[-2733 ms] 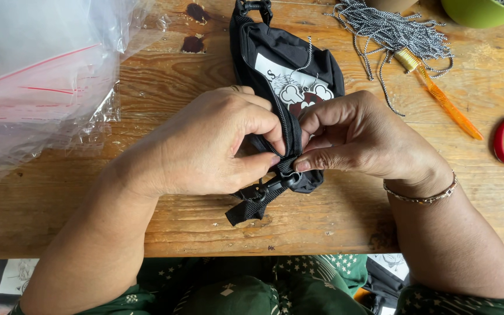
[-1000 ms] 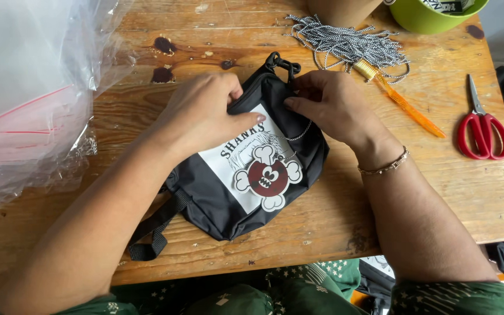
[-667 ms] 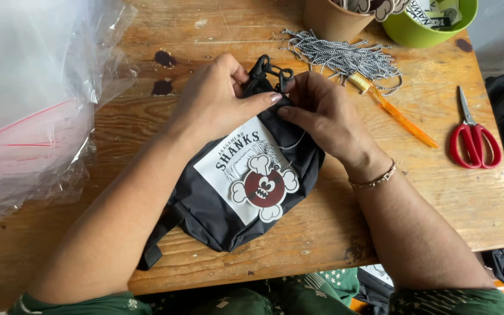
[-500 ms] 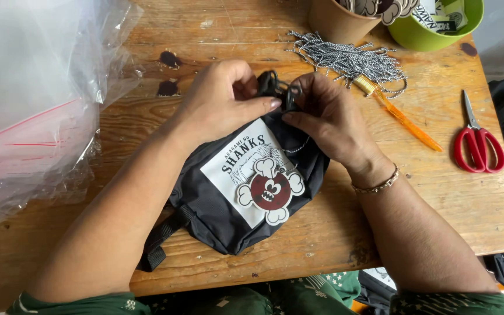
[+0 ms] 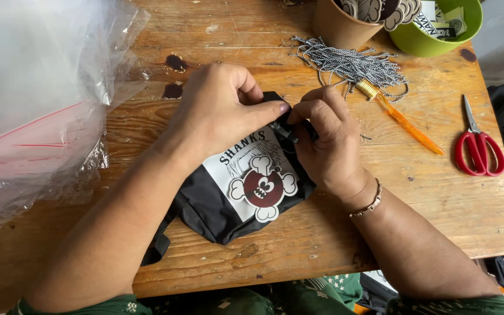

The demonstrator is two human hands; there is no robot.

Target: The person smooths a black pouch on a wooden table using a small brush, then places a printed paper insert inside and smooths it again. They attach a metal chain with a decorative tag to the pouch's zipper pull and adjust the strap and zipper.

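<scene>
left hand [image 5: 217,114] fingers, right hand [image 5: 325,140] fingers — clamped on black pouch [image 5: 234,204] | green bowl [image 5: 438,35] — cards

Person, head-camera view: left hand [image 5: 220,111] and right hand [image 5: 325,143] both showing bare, forearms uncovered. Right wrist is wearing a slim gold-toned link bracelet [image 5: 366,205]. Dark green garment [image 5: 298,294] with small pale star-like print is showing along the near edge, covering upper arms and lap.
</scene>
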